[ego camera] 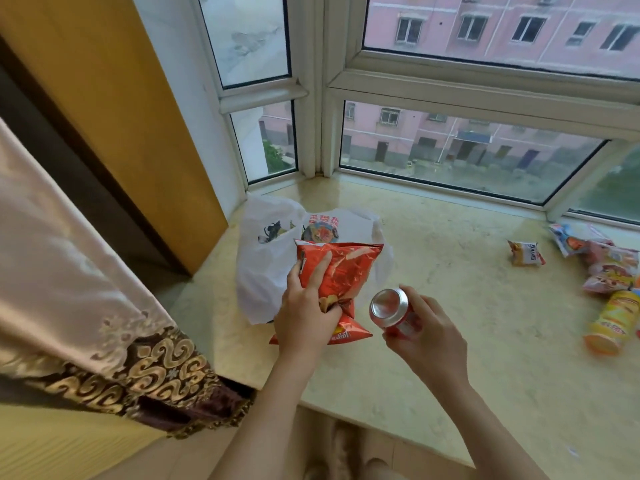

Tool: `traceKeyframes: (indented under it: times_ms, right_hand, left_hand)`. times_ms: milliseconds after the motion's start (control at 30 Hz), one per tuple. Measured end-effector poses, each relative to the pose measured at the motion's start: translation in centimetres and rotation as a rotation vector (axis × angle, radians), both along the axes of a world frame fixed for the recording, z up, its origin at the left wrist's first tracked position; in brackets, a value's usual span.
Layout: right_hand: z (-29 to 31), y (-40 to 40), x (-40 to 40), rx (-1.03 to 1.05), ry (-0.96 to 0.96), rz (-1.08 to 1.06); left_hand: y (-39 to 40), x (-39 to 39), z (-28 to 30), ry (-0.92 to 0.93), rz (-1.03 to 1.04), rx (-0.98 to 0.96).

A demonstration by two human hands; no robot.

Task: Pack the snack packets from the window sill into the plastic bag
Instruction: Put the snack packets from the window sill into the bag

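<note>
left hand [304,306] grips a red chip bag [341,271] over the white plastic bag [266,258]; right hand [426,327] curls round a red can [393,311]. more snack packets [602,265] and a yellow tube [614,320] lie well apart on the sill [450,271], right side.

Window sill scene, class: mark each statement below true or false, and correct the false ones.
1. The left hand grips a red crisp packet. True.
2. The right hand is empty. False: it holds a red can, silver end towards the camera.
3. The white plastic bag lies at the left end of the window sill. True.
4. All the snacks are already packed. False: a small packet, more packets and a yellow tube lie on the sill at the right.
5. The yellow tube stands upright. False: it lies on its side.
</note>
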State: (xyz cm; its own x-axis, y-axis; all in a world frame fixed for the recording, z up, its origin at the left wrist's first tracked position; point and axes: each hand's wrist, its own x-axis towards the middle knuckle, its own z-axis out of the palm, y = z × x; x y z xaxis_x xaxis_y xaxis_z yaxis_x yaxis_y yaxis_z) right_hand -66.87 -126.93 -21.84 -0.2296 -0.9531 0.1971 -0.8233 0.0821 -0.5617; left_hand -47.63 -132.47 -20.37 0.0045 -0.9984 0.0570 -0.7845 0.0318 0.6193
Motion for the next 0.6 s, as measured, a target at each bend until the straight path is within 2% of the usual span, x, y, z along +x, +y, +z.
traceKeyframes:
  times_ms: [133, 300, 467, 600]
  right_hand:
    - [-0.5, -4.5, 1.0, 0.03, -0.065, 0.024]
    - [-1.2, -10.3, 2.3, 0.057, -0.19, 0.047]
    - [-2.8, -15.3, 3.1, 0.109, -0.204, 0.071]
    - [-3.9, -18.0, 4.2, 0.139, -0.257, 0.033]
  left_hand:
    - [-4.3, -0.4, -0.9, -0.108, -0.046, 0.038]
    - [-9.8, -0.8, -2.6, -0.114, -0.046, 0.116]
    - [-14.6, -1.1, -5.0, -0.133, -0.054, 0.156]
    - [-17.7, -1.7, -7.7, -0.183, -0.164, 0.179]
